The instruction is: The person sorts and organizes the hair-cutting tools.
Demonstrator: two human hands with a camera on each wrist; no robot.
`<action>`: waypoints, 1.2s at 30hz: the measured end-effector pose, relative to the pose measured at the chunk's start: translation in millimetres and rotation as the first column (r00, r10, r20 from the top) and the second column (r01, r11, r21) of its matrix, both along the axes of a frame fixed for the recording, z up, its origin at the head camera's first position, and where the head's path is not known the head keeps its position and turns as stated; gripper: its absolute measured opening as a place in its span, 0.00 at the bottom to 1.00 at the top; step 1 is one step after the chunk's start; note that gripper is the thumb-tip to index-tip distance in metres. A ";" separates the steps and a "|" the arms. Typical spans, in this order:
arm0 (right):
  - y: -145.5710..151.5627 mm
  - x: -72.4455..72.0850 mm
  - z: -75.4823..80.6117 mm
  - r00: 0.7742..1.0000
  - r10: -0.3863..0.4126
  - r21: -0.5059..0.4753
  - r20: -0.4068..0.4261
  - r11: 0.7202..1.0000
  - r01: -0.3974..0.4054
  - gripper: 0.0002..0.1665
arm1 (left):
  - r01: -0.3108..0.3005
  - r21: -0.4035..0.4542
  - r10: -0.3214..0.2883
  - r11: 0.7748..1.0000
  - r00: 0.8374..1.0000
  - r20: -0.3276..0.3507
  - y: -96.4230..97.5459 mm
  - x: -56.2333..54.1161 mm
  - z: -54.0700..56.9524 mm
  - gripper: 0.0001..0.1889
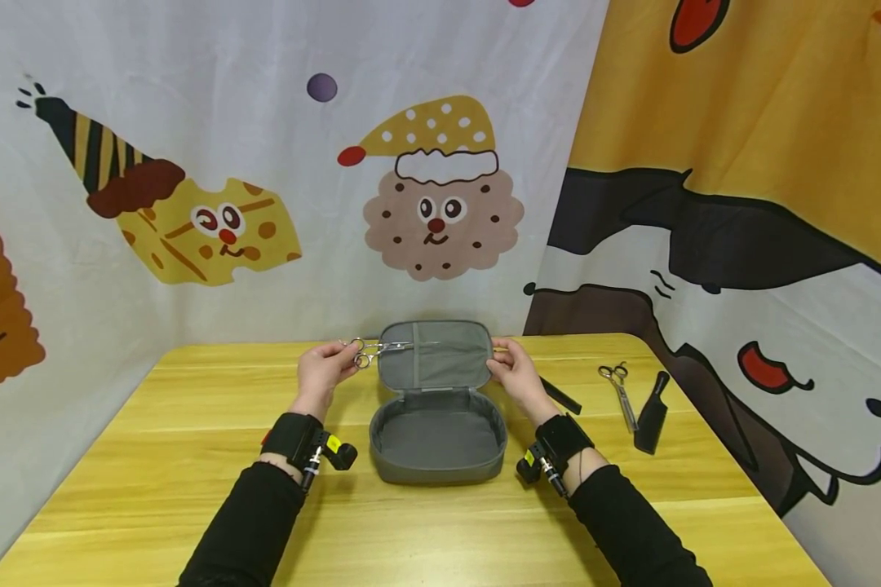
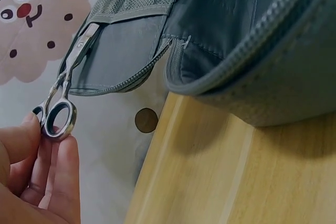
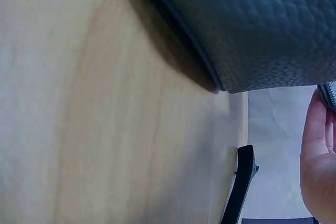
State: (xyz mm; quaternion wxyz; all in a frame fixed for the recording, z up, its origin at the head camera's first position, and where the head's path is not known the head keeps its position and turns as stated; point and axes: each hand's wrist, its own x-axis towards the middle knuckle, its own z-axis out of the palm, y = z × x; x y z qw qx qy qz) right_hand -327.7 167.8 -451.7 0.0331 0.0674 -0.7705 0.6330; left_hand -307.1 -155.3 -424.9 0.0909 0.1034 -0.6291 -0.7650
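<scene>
A grey zip case (image 1: 438,466) lies open on the table, its lid (image 1: 395,377) raised at the back with a mesh pocket (image 1: 457,367) inside. My left hand (image 1: 321,373) pinches silver scissors (image 2: 63,114) by the finger rings, left of the lid. They point right, and their blades reach in at the pocket's edge; in the left wrist view the tips are hidden behind the mesh. My right hand (image 1: 517,377) holds the lid's right edge, thumb at the front. In the right wrist view its fingers (image 3: 316,121) meet the lid's rim.
A slim black object (image 1: 562,397) lies just beyond my right wrist. Farther right on the wooden table (image 1: 440,534) are a second pair of scissors (image 1: 622,398) and a black comb (image 1: 652,416) with a handle. A printed cloth (image 1: 264,310) hangs behind the table.
</scene>
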 end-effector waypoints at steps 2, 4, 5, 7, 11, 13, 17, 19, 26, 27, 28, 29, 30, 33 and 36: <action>0.0 0.4 0.0 1.000 -0.001 0.001 -0.006 1.000 0.001 0.22 | -0.002 -0.023 0.002 1.000 1.000 -0.005 1.6 -0.1 -0.3 0.10; 0.2 0.9 -0.2 1.000 0.000 0.002 -0.010 1.000 0.000 0.22 | -0.007 -0.047 0.006 0.999 1.000 -0.010 3.0 0.1 -0.5 0.10; 0.3 1.1 -0.3 1.000 0.000 0.000 -0.013 1.000 0.000 0.22 | -0.009 -0.058 0.009 0.998 1.000 -0.011 3.7 0.3 -0.3 0.11; 0.6 1.5 -0.5 1.000 -0.001 -0.002 -0.019 1.000 0.001 0.22 | -0.017 -0.072 0.016 0.997 1.000 -0.013 4.9 0.6 0.1 0.11; 1.7 1.4 -1.4 1.000 0.001 -0.004 -0.025 1.000 -0.001 0.22 | -0.030 -0.086 0.029 0.996 1.000 -0.012 7.3 0.3 1.0 0.12; 2.4 1.5 -1.7 0.999 0.003 -0.004 -0.032 1.000 -0.003 0.22 | -0.032 -0.083 0.031 0.996 0.999 -0.017 8.7 -0.6 1.0 0.11; 3.3 1.7 -2.1 0.999 0.006 -0.001 -0.045 1.000 -0.006 0.22 | -0.031 -0.073 0.028 0.997 0.999 -0.029 11.4 -3.5 0.2 0.09; 3.6 2.6 -1.8 0.999 0.011 0.000 -0.053 1.000 -0.011 0.22 | -0.029 -0.076 0.026 0.997 0.999 -0.036 12.9 -4.3 0.0 0.08; 6.0 5.2 -4.1 0.989 0.050 -0.036 -0.139 0.998 -0.055 0.19 | -0.034 -0.093 0.029 0.995 0.998 -0.049 16.1 -4.4 0.8 0.08; 6.3 5.1 -4.6 0.987 0.054 -0.039 -0.149 0.997 -0.060 0.19 | -0.035 -0.095 0.030 0.995 0.998 -0.051 16.2 -4.4 0.8 0.08; 5.9 4.8 -4.4 0.989 0.051 -0.039 -0.140 0.998 -0.057 0.19 | -0.035 -0.100 0.030 0.994 0.998 -0.051 16.3 -4.3 0.8 0.08; 5.7 4.3 -4.4 0.991 0.049 -0.038 -0.128 0.998 -0.055 0.20 | -0.035 -0.102 0.030 0.994 0.998 -0.053 16.4 -4.4 0.7 0.08; 5.0 4.4 -3.4 0.993 0.042 -0.030 -0.114 0.998 -0.046 0.20 | -0.036 -0.104 0.030 0.994 0.998 -0.055 16.7 -4.4 0.8 0.08; 2.7 6.0 2.5 0.998 0.028 -0.008 -0.055 1.000 -0.029 0.22 | -0.038 -0.112 0.031 0.993 0.998 -0.057 17.4 -4.0 1.4 0.09; 1.5 6.0 3.6 0.999 0.019 0.006 -0.032 1.000 -0.019 0.22 | -0.041 -0.118 0.035 0.992 0.998 -0.055 18.2 -3.0 2.0 0.09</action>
